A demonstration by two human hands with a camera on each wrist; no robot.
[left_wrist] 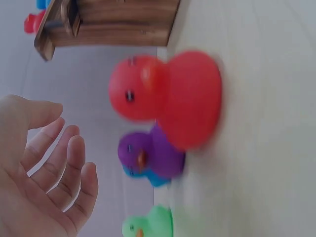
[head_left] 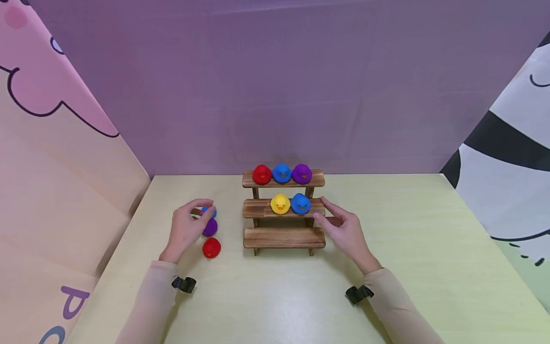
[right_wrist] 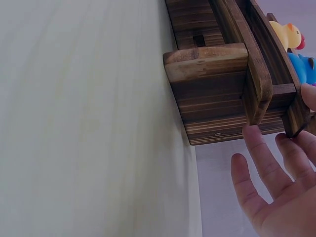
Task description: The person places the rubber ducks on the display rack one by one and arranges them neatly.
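Note:
My left hand (head_left: 185,227) hangs over the group of rubber ducks on the left, its fingers loosely bent with nothing between them. Under and beside it are a blue duck (head_left: 211,212), a purple duck (head_left: 210,228) and a mostly hidden green duck (left_wrist: 154,223). A red duck (head_left: 211,248) sits nearest the front. My right hand (head_left: 345,233) holds the right end of a three-tier wooden stand (head_left: 283,238), thumb and forefinger either side of the middle tier. On that tier sit a yellow duck (head_left: 280,204) and a blue duck (head_left: 301,204).
Along the top tier stand a red duck (head_left: 262,175), a blue duck (head_left: 281,173) and a purple duck (head_left: 302,174). The pale table (head_left: 275,301) meets a purple backdrop (head_left: 283,86) behind the stand. Printed panels rise at both sides.

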